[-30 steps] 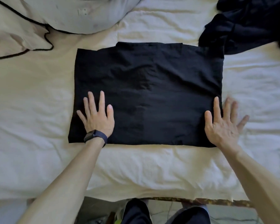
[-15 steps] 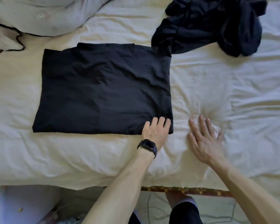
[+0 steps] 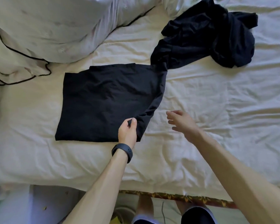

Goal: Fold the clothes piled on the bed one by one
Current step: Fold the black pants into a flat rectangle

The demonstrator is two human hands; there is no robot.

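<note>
Pinches near-right corner of black shirt (image 3: 103,102) in left grip (image 3: 128,131), raising it off bed (image 3: 208,97); no longer presses flat. Holds right grip (image 3: 181,122) open, hovering beside. Probably starts next fold; leaves dark pile (image 3: 208,38) beyond untouched.

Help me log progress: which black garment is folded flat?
The black garment the left hand pinches by its corner: a flat rectangle. The other black clothes lie crumpled, farther back on the right.

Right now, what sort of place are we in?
Most likely a bedroom at home. There is a rumpled white bedsheet, a big pillow at the far end, and a heap of dark clothes beside a folded black garment whose corner the left hand pinches.
</note>
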